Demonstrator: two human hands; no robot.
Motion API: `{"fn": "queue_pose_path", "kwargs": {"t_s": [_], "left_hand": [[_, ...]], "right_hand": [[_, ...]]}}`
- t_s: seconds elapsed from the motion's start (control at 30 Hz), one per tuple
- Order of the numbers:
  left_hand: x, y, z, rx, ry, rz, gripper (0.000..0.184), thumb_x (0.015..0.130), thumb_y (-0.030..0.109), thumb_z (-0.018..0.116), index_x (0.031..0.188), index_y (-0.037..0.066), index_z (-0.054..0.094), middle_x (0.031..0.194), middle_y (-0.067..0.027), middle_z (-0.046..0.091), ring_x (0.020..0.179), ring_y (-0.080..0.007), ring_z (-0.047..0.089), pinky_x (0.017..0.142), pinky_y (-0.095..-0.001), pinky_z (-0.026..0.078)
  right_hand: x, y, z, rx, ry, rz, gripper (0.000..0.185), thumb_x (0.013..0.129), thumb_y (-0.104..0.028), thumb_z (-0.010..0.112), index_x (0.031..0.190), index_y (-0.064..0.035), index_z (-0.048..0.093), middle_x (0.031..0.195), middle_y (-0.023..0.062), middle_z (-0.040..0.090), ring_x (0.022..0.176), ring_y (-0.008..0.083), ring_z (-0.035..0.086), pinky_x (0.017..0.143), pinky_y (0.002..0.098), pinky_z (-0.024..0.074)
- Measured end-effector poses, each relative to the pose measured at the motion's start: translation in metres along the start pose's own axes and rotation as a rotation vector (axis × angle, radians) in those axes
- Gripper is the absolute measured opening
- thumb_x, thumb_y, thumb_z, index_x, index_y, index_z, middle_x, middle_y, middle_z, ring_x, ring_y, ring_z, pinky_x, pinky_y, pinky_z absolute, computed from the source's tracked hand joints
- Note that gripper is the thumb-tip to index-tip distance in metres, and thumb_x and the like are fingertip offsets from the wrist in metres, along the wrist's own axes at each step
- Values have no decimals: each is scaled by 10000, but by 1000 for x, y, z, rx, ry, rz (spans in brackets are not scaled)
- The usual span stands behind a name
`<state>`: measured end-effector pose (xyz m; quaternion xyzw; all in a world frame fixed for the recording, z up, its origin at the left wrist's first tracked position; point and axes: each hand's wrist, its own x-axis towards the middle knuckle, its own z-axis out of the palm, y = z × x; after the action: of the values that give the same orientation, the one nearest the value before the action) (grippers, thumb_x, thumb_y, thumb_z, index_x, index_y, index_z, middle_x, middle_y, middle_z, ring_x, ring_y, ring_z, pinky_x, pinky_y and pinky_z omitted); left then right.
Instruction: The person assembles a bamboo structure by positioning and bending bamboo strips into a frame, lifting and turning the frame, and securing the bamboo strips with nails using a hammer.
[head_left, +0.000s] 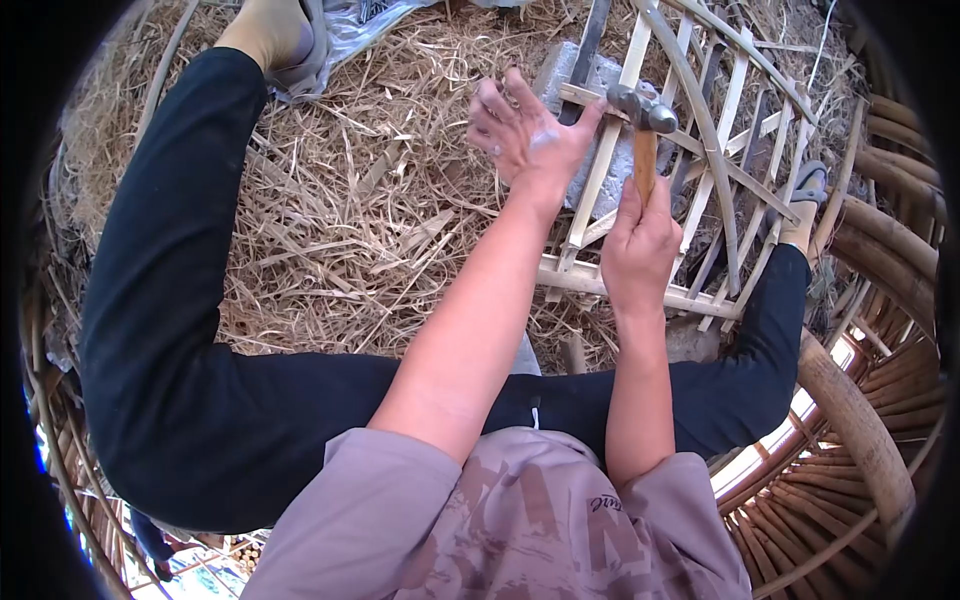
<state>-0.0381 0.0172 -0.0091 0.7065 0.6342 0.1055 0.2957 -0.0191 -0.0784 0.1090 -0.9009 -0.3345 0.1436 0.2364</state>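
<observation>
My right hand (640,240) is wrapped round the wooden handle of a hammer (646,160). The metal hammer head lies over a lattice of pale bamboo strips (603,180), close to the thumb of my left hand (535,135). That left hand has its fingers spread in the air, with whitish marks on the palm. Its thumb reaches the edge of the lattice, by a short crosspiece; whether it presses on it I cannot tell. Under the lattice sits a grey stone block (612,75). A curved strip (708,130) runs over the lattice on the right.
Dry shavings and bamboo scraps (350,200) cover the ground between my legs. My right foot (805,190) is beside the lattice's right side. Thick bamboo poles (860,420) stand at the right. Clear plastic sheeting (365,35) lies near my left foot (270,35).
</observation>
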Motion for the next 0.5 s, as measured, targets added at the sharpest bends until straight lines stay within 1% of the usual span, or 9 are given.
{"fn": "queue_pose_path", "kwargs": {"t_s": [0.1,0.2,0.3,0.4,0.5], "left_hand": [[4,1,-7,-74,-125,-46,1039,716,805,674,1344,27,394,1361,-214,352,1288,-372,315,1018,-594,290],[8,1,-13,-81,-186,-51,1029,711,787,694,1313,-3,421,1303,-202,430,1234,-360,381,1003,-552,326],[9,1,-11,-27,-188,-40,1022,714,789,688,1283,-28,458,1246,-201,490,1203,-354,431,1004,-527,353],[7,-1,-6,-87,-91,-4,873,726,704,725,1156,-15,480,1187,-222,519,1182,-378,458,1012,-546,359],[7,-2,-1,-79,-91,-6,886,729,707,721,1172,-21,477,1191,-228,518,1187,-382,454,1012,-548,361]], "right_hand": [[2,8,1,13,2,1,147,1030,-136,555,1021,8,527,654,247,597,641,469,641,545,506,438],[4,5,2,10,-17,26,164,1038,-154,547,995,2,520,665,252,603,653,475,643,545,508,437],[3,2,5,-1,-20,17,184,1042,-169,544,977,-1,510,670,257,603,660,481,642,545,513,435],[2,2,7,-11,-4,-3,189,1046,-178,539,976,-5,504,674,258,603,666,485,638,544,520,432],[0,1,9,19,26,-19,169,1048,-173,530,999,-13,503,677,257,605,667,482,639,540,521,429]]}}
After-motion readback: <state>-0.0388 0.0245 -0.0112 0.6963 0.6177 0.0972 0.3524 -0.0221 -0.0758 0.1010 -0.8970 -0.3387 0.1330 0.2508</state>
